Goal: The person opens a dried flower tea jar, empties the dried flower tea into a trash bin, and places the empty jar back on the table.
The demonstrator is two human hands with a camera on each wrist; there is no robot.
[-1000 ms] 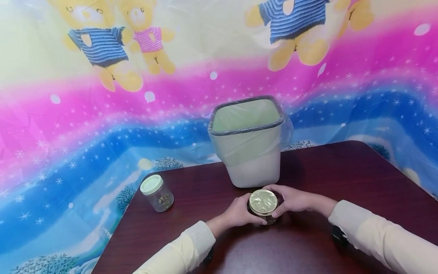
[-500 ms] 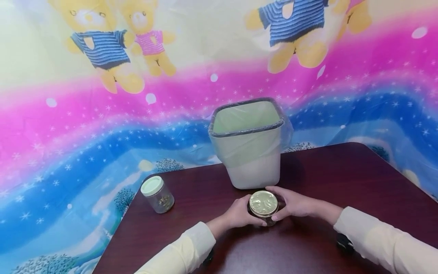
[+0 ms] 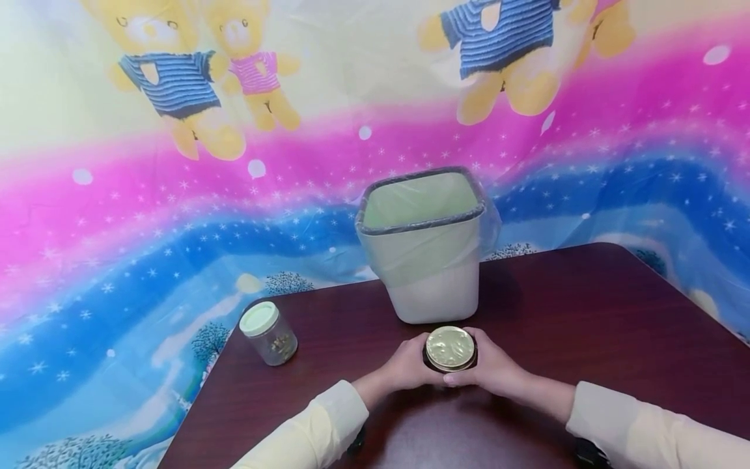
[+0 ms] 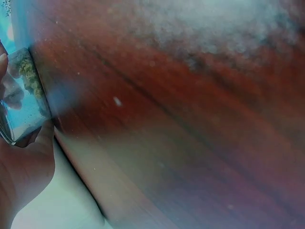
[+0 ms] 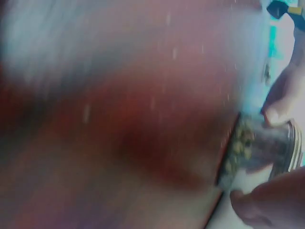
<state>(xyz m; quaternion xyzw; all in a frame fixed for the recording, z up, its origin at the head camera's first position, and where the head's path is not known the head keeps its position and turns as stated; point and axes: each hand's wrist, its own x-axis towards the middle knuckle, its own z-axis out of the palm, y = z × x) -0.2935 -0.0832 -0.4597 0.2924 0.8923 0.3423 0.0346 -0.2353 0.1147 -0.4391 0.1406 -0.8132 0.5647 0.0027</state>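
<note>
A clear jar (image 3: 450, 348) with a shiny gold top stands upright on the table, just in front of the bin. My left hand (image 3: 409, 366) grips its left side. Around the right side curls my right hand (image 3: 495, 366), and the two thumbs come close together at the front. In the left wrist view the jar (image 4: 28, 90) shows small yellowish-green pieces at its bottom. The right wrist view, blurred, has the same jar (image 5: 255, 145) between the fingers of both hands. Most of the far-side fingers are hidden behind it.
A white bin (image 3: 436, 286) with a dark rim and a clear plastic liner stands behind the hands. Near the left edge of the dark red table (image 3: 586, 312) is another clear jar (image 3: 271, 335) with a pale green lid and small pieces inside. A printed curtain (image 3: 328, 176) hangs behind.
My right hand has turned and wrapped closer around the jar, its thumb now across the front near the left thumb. The left hand and the jar have stayed in place.
</note>
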